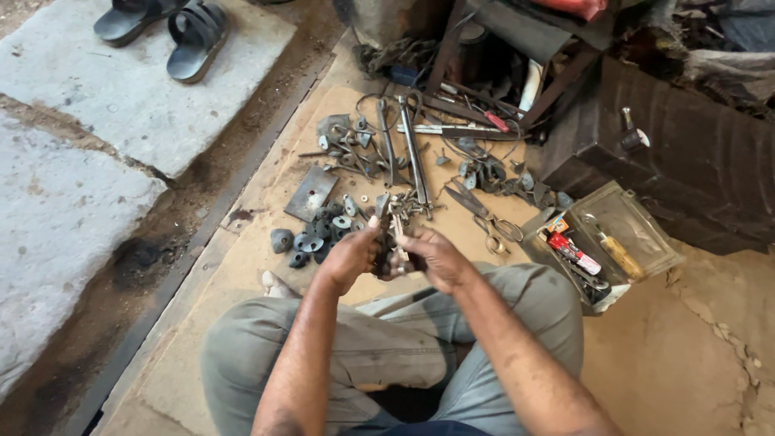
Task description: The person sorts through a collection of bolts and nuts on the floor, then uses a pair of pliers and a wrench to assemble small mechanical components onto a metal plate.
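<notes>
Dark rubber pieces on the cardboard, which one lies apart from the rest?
The dark rubber lump at the far left; the other rubber pieces cluster together nearer the left hand.

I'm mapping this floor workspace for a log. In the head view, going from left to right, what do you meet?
Pair of dark sandals → flat metal plate → left hand → right hand → scissors → clear plastic box of small tools.
</notes>
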{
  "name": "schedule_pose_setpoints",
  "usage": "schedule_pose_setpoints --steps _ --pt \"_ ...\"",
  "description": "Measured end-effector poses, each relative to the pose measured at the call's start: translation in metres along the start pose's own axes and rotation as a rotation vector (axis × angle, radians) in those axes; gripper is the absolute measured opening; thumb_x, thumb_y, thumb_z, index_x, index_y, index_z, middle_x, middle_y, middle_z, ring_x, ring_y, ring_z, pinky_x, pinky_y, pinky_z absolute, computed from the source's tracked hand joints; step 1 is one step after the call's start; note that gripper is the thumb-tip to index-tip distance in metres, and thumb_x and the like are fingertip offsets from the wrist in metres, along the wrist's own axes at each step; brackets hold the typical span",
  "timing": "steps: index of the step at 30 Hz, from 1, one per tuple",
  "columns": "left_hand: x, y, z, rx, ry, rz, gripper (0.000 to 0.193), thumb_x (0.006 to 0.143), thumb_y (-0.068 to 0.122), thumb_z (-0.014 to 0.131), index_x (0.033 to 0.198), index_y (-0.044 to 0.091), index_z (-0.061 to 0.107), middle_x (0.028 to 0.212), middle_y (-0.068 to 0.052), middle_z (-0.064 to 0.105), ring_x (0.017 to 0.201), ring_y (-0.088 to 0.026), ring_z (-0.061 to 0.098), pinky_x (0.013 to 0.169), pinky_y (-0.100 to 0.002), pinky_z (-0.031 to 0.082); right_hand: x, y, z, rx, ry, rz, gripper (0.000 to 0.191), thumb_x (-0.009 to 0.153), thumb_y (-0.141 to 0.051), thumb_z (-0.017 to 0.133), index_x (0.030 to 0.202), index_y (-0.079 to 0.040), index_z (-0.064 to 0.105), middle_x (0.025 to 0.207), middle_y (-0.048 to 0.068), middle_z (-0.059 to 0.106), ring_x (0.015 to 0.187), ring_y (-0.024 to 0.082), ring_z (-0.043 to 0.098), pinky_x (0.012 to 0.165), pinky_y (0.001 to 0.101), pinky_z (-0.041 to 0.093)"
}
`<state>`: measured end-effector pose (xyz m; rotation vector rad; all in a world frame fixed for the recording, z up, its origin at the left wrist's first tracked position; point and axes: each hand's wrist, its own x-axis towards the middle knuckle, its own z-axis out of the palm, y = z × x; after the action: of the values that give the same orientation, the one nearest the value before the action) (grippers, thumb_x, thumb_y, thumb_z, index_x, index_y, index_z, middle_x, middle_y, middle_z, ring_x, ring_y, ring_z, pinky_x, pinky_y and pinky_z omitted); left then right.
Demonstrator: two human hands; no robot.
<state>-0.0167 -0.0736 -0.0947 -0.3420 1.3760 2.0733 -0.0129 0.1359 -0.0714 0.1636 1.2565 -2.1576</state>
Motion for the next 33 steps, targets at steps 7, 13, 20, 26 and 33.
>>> schedule_pose_setpoints --steps 7,13,20,26,33 --pt "-0.015 0.018 0.007 0.071 -0.072 -0.050 0.058 0.101 0.053 0.047 0.100 -0.002 0.066 0.078 -0.016 0.070 0.062 -0.027 0.069 0.060 -0.040 0.060 0.011 -0.045 -0.018 -0.797 0.194 -0.025 0.027 0.092 -0.026 0.072 0.114 -0.011 0.071 0.089 0.003 0.076 0.076 0.014 0.073 0.072 0.0331 0.060" --pt "-0.016 0.018 0.012 0.139 -0.074 -0.101 0.057 0.100 0.054 0.048 0.100 0.000 0.066 0.075 -0.016 0.070 0.060 -0.026 0.068 0.058 -0.041 0.060 0.001 -0.103 0.002 -1.778 0.284 -0.402 0.014 0.094 -0.025 0.072 0.107 -0.024 0.077 0.106 0.000 0.072 0.110 0.019 0.061 0.114 0.0535 0.028" --pt "-0.008 0.013 0.007 0.154 -0.037 -0.071 0.057 0.098 0.055 0.052 0.099 0.000 0.066 0.074 -0.015 0.070 0.059 -0.024 0.067 0.055 -0.039 0.058 -0.007 -0.095 0.005 -1.865 0.461 -0.696 0.011 0.092 -0.021 0.072 0.102 -0.021 0.077 0.101 0.001 0.074 0.108 0.020 0.062 0.112 0.0523 0.033" --pt "0.001 0.006 0.003 0.111 -0.002 -0.052 0.061 0.097 0.057 0.054 0.099 -0.002 0.069 0.076 -0.015 0.071 0.059 -0.024 0.068 0.056 -0.037 0.058 -0.004 -0.027 -0.023 -0.459 0.378 -0.036 0.020 0.093 -0.018 0.069 0.110 -0.010 0.073 0.092 0.007 0.076 0.074 0.015 0.068 0.066 0.0317 0.057" --pt "0.004 -0.003 0.004 0.131 0.082 -0.018 0.059 0.096 0.055 0.060 0.103 -0.002 0.070 0.078 -0.011 0.066 0.061 -0.019 0.060 0.055 -0.035 0.055 -0.005 0.000 -0.022 0.016 0.090 0.081 0.017 0.098 -0.021 0.067 0.106 -0.006 0.070 0.088 0.010 0.075 0.071 0.017 0.069 0.058 0.0327 0.053"
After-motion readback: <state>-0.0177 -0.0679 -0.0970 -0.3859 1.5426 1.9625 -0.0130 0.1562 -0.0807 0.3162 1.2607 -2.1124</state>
